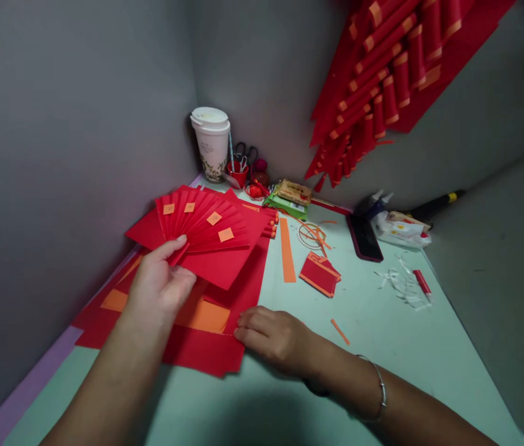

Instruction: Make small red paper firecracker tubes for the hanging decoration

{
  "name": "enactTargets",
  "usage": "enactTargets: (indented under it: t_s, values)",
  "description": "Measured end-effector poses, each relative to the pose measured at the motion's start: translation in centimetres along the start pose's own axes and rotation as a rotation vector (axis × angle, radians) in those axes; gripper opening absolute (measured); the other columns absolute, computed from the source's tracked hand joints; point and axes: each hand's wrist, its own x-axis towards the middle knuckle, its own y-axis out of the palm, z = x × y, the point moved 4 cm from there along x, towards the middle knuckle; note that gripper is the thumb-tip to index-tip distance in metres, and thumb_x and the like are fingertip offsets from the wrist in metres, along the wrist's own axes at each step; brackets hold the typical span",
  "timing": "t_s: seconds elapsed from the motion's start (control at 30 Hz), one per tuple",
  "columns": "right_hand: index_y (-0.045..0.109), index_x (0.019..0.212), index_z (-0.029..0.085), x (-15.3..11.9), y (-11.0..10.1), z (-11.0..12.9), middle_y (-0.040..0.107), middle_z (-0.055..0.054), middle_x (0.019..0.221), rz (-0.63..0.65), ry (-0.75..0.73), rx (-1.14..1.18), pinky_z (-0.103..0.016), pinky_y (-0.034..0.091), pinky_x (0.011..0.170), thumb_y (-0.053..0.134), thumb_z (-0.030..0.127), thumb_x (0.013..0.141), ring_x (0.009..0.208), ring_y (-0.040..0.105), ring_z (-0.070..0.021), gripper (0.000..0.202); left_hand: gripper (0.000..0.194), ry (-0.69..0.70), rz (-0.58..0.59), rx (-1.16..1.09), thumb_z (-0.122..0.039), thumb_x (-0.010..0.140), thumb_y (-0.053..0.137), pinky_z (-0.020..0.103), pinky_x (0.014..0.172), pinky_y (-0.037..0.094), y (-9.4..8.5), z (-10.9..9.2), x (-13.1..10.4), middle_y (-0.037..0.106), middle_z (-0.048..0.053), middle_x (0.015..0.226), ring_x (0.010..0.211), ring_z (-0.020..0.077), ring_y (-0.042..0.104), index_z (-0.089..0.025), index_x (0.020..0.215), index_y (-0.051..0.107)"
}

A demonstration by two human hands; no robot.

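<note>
My left hand grips a red folded paper fan by its lower end, thumb on top. Four small orange squares sit on the fan's pleats. Beneath the fan, a red sheet lies above larger red sheets on the table. An orange paper strip rests on those larger sheets. My right hand is at their right edge, fingers curled together against the paper; whether it pinches anything is hidden.
Behind are a white lidded cup, a red cup with scissors and snack packs. A phone, paper scraps and a red-orange card lie right. Red paper rolls hang on the wall.
</note>
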Motion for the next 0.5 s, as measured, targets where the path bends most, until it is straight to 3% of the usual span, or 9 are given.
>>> enactTargets:
  t_s: [0.13, 0.2, 0.27, 0.37, 0.43, 0.5]
  values:
    - [0.067, 0.109, 0.014, 0.0, -0.5, 0.4, 0.070, -0.013, 0.110, 0.115, 0.063, 0.136, -0.032, 0.057, 0.079, 0.049, 0.008, 0.089, 0.096, 0.065, -0.0214, 0.027, 0.040, -0.002, -0.022, -0.004, 0.001, 0.086, 0.046, 0.038, 0.084, 0.063, -0.4, 0.0, 0.4, 0.078, 0.009, 0.094, 0.084, 0.0215, 0.076, -0.014, 0.118, 0.065]
    - [0.065, 0.115, 0.018, 0.0, -1.4, -0.1, 0.069, -0.011, 0.114, 0.090, 0.213, 0.307, -0.035, 0.056, 0.083, 0.054, 0.010, 0.084, 0.099, 0.064, -0.0220, 0.034, 0.041, -0.010, -0.021, -0.002, 0.002, 0.086, 0.047, 0.040, 0.084, 0.063, -0.7, 0.1, 0.3, 0.077, 0.010, 0.097, 0.084, 0.0224, 0.076, -0.014, 0.120, 0.065]
    - [0.064, 0.117, 0.021, -0.2, -2.3, -1.7, 0.070, -0.009, 0.107, -0.037, 0.520, 0.558, -0.036, 0.056, 0.081, 0.061, 0.018, 0.083, 0.093, 0.066, -0.0215, 0.034, 0.042, -0.020, -0.011, 0.004, 0.002, 0.085, 0.048, 0.041, 0.084, 0.063, -0.8, 0.3, 0.2, 0.077, 0.011, 0.099, 0.085, 0.0233, 0.076, -0.013, 0.120, 0.064]
    - [0.063, 0.113, 0.022, -1.1, -2.7, -5.3, 0.071, -0.007, 0.099, -0.356, 1.012, 1.067, -0.035, 0.055, 0.076, 0.065, 0.044, 0.087, 0.085, 0.068, -0.0199, 0.035, 0.042, -0.029, 0.015, 0.018, 0.004, 0.084, 0.049, 0.041, 0.085, 0.062, -0.9, 0.9, -0.2, 0.078, 0.009, 0.094, 0.085, 0.0230, 0.076, -0.013, 0.119, 0.065]
    - [0.065, 0.110, 0.021, -1.0, -2.6, -7.4, 0.072, -0.008, 0.096, -0.535, 1.137, 1.388, -0.034, 0.055, 0.081, 0.057, 0.060, 0.088, 0.088, 0.069, -0.0201, 0.045, 0.038, -0.049, 0.033, 0.040, 0.005, 0.084, 0.049, 0.041, 0.083, 0.063, -0.8, 1.4, -0.5, 0.078, 0.009, 0.088, 0.082, 0.0232, 0.077, -0.011, 0.113, 0.066]
    - [0.067, 0.107, 0.020, -0.5, -2.6, -9.0, 0.073, -0.008, 0.095, -0.607, 1.156, 1.565, -0.034, 0.054, 0.084, 0.054, 0.066, 0.088, 0.090, 0.069, -0.0210, 0.052, 0.030, -0.089, 0.058, 0.082, 0.004, 0.084, 0.050, 0.040, 0.080, 0.064, -0.9, 2.0, -0.8, 0.077, 0.010, 0.083, 0.078, 0.0238, 0.077, -0.009, 0.104, 0.068]
